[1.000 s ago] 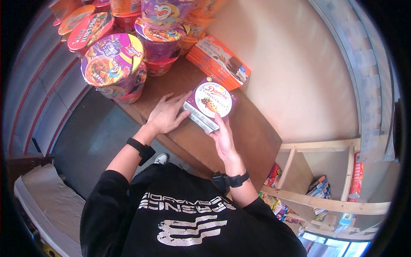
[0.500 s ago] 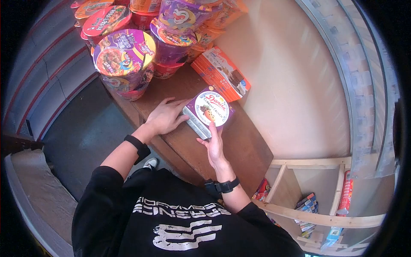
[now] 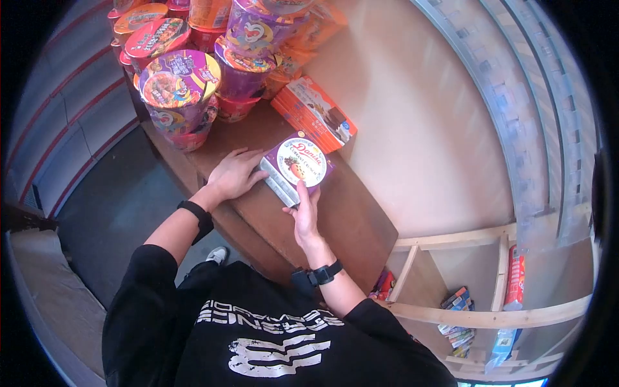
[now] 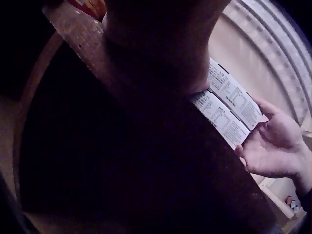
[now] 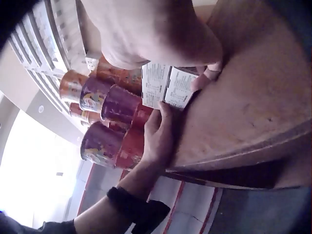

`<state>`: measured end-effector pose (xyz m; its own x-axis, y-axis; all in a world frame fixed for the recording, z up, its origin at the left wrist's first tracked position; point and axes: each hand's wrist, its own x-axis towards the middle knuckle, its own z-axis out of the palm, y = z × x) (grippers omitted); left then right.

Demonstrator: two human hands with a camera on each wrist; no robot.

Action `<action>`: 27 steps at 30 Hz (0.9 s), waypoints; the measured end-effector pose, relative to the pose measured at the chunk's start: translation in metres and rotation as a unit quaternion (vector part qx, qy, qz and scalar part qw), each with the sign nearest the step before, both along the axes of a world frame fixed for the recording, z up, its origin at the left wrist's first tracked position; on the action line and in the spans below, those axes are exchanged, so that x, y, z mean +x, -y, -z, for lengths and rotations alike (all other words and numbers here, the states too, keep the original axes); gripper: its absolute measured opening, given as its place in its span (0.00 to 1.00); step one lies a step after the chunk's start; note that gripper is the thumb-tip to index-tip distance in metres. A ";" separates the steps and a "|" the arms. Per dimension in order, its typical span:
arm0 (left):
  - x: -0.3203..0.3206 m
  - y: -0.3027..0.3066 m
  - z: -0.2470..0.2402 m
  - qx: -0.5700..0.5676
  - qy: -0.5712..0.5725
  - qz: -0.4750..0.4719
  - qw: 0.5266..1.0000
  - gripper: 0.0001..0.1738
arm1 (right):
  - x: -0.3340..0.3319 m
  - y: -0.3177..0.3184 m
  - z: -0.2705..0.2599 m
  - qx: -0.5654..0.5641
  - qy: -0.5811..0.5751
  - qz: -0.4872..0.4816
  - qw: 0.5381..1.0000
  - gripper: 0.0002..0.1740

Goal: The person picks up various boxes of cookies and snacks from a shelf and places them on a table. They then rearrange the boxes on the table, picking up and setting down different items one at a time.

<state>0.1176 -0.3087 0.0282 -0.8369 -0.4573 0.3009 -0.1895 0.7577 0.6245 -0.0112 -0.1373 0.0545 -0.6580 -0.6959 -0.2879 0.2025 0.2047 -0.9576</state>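
Two purple Danisa boxes (image 3: pixel 298 161), one on the other, lie on the brown tabletop (image 3: pixel 348 200). My left hand (image 3: pixel 231 175) rests at their left end, fingers extended, its thumb against the printed side. At the near right corner my right hand (image 3: pixel 306 218) grips the boxes, thumb on the upper lid and other fingers low at the side. The left wrist view shows the two white printed sides (image 4: pixel 226 102) with the right hand (image 4: pixel 275 141) round their end. In the right wrist view the left hand (image 5: pixel 160 139) touches the printed sides (image 5: pixel 168 85); its far fingers are hidden.
Stacked noodle tubs (image 3: pixel 177 90) crowd the table's far left. Orange biscuit boxes (image 3: pixel 316 113) lie behind the Danisa boxes, near the pale wall (image 3: pixel 412 142). A wooden shelf (image 3: pixel 477 316) with packets stands at the right; the table's front edge is close to my body.
In the head view the table, hands and boxes appear further left than half a second ago, as the view has shifted. Both hands keep the same places on the boxes.
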 end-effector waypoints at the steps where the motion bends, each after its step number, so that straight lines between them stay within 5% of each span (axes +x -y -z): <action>1: 0.000 0.000 0.000 -0.008 0.004 0.001 1.000 0.31 | -0.002 -0.001 -0.002 0.001 0.010 -0.004 1.000 0.50; 23: 0.001 -0.003 -0.002 -0.013 -0.018 0.000 1.000 0.26 | -0.013 -0.002 -0.023 -0.019 0.103 -0.033 0.994 0.47; 27: -0.002 0.000 0.001 -0.013 0.000 0.010 1.000 0.27 | -0.013 -0.002 -0.022 -0.014 0.109 -0.024 0.994 0.38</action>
<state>0.1156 -0.3084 0.0273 -0.8454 -0.4323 0.3136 -0.1737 0.7778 0.6041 -0.0245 -0.1354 0.0764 -0.5489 -0.7343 -0.3993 0.3958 0.1924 -0.8980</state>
